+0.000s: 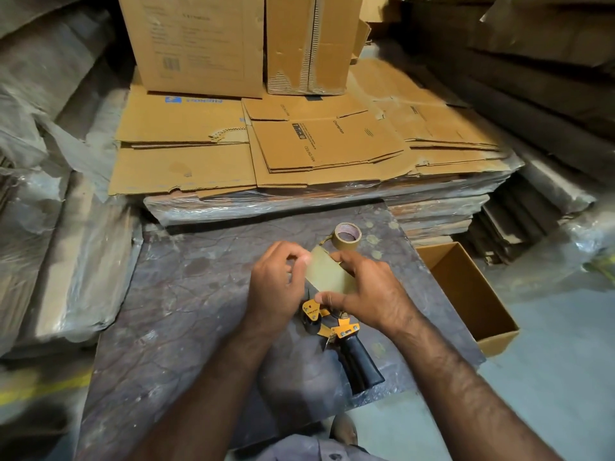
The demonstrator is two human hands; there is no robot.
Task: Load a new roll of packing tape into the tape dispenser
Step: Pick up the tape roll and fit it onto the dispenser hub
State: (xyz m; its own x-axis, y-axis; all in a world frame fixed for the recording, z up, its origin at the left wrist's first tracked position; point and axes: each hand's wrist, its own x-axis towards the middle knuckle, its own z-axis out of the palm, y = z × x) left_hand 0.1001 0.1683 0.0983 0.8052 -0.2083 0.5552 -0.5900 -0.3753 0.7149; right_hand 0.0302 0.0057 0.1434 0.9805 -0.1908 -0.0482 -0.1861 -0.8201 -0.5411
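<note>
Both hands work over the dark marbled desk (173, 294). The left hand (278, 287) has its fingers curled in, thumb and forefinger pinched together on the left edge of a strip of brown tape (327, 276). The right hand (366, 294) pinches the same strip from the other side, forefinger on the far corner and thumb on the near edge, the remaining fingers loosely bent. The strip is stretched flat between them, lifted above the desk.

One tape dispenser (336, 331) lies on the desk just under the hands, its yellow frame partly hidden by the right hand and its black handle (362, 364) pointing toward the person. One roll of tape (347, 236) stands on the desk just beyond the hands, apart from the dispenser. One open cardboard box (466, 294) sits to the right of the desk. Flattened cartons (266, 148) are stacked behind; their count cannot be told.
</note>
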